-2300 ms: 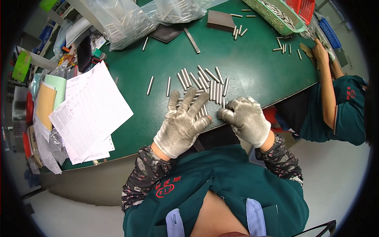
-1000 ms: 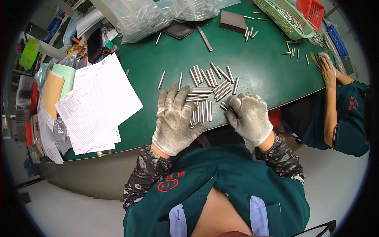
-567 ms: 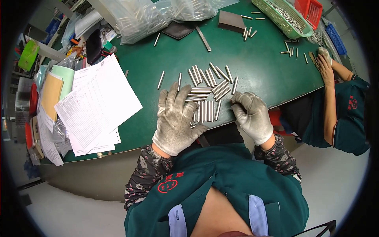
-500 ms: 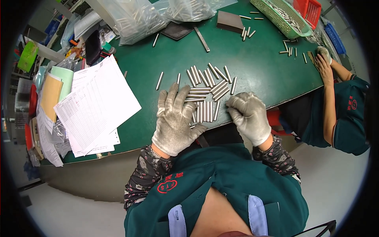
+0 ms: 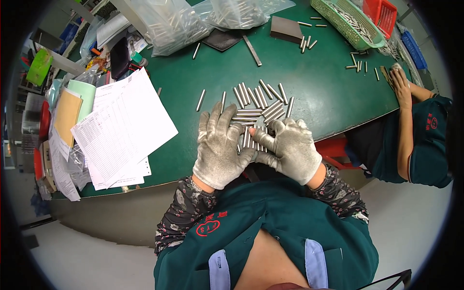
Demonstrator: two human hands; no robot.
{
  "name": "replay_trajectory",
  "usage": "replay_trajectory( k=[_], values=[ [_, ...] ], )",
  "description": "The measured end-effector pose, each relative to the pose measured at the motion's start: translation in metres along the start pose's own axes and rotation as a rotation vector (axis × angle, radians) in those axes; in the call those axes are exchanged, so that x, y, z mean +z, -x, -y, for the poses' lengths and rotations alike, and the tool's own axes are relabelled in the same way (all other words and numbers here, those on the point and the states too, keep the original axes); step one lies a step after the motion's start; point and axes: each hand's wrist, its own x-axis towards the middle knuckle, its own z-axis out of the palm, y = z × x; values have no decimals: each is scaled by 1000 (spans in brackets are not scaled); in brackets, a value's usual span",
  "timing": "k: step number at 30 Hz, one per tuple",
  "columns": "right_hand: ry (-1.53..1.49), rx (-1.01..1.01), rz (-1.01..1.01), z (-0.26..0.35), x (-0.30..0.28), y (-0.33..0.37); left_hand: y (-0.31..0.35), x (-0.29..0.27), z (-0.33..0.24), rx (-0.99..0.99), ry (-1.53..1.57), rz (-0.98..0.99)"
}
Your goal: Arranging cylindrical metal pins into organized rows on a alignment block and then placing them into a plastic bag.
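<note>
My left hand (image 5: 216, 147), in a worn grey-white glove, lies palm down with its fingers stretched out beside a cluster of metal pins. Its fingertips are close to a single upright-lying pin (image 5: 223, 102). My right hand (image 5: 294, 150), gloved too, has its index finger and thumb apart over a row of side-by-side pins (image 5: 247, 137), with a bare fingertip showing. Its other fingers are bent. Both thumbs come close together at the row's near end, partly hiding it. Beyond the row, several loose pins (image 5: 273, 107) lie at various angles.
Paper sheets (image 5: 125, 130) cover the green table's left side. Clear bags of pins (image 5: 174, 29), a dark block (image 5: 286, 30), and a flat metal bar (image 5: 252, 50) are at the back. A green basket (image 5: 348, 24) stands far right. A co-worker's hand (image 5: 400, 87) rests at the right edge.
My right hand has moved left and forward from beside the pins onto the row, its fingers spreading from a closed pinch. My left hand stays almost in place.
</note>
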Motion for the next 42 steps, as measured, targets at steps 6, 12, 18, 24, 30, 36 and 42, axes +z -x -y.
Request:
replay_trajectory(
  k=[6, 12, 18, 24, 30, 36, 42],
  values=[
    [14, -15, -27, -8, 5, 5, 1, 1, 0, 19, 57, -14],
    [-28, -43, -13, -15, 2, 6, 5, 2, 8, 113, 54, 15],
    [-71, -126, -49, -8, 3, 0, 0, 8, 10, 115, 84, -25],
    [-167, -9, -45, -8, -4, 8, 20, -14, 21, 6, 61, -204],
    [-102, -20, -27, -8, 2, 8, 37, -22, 18, -55, -114, -36],
    [-131, -22, -82, -6, 4, 5, 28, -23, 11, -128, -94, -6],
    [-135, -19, -94, -6, 2, 6, 33, -22, 10, -156, -85, -31]
  ],
)
